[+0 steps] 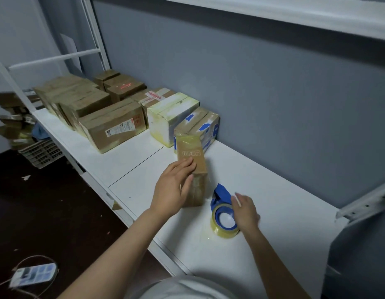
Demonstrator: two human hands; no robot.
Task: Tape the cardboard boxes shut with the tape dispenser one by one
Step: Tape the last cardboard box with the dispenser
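Just below the middle of the frame, a narrow brown cardboard box (192, 157) lies lengthwise on the white desk (273, 190). Its far end is close to a blue-patched taped carton (200, 125) in the row along the grey wall. The left hand (174, 186) lies over the box's near end, fingers almost straight on the top face and thumb against the end, pressing rather than clasping. To the right, apart from the box, a blue tape dispenser with a roll of clear yellowish tape (221, 214) lies on its side on the desk. The right hand (245, 210) is at the roll's right edge, but blur hides whether its fingers are closed on it, so I cannot tell. For this step a firm hold on the dispenser's body seems best. The left hand should keep the flaps flat and the box steady so the strip runs straight along the seam. A glossy sheen on the top suggests tape is already there, yet the seam is hard to make out, the left hand covers the near end, and the dispenser's blade cannot be made out.
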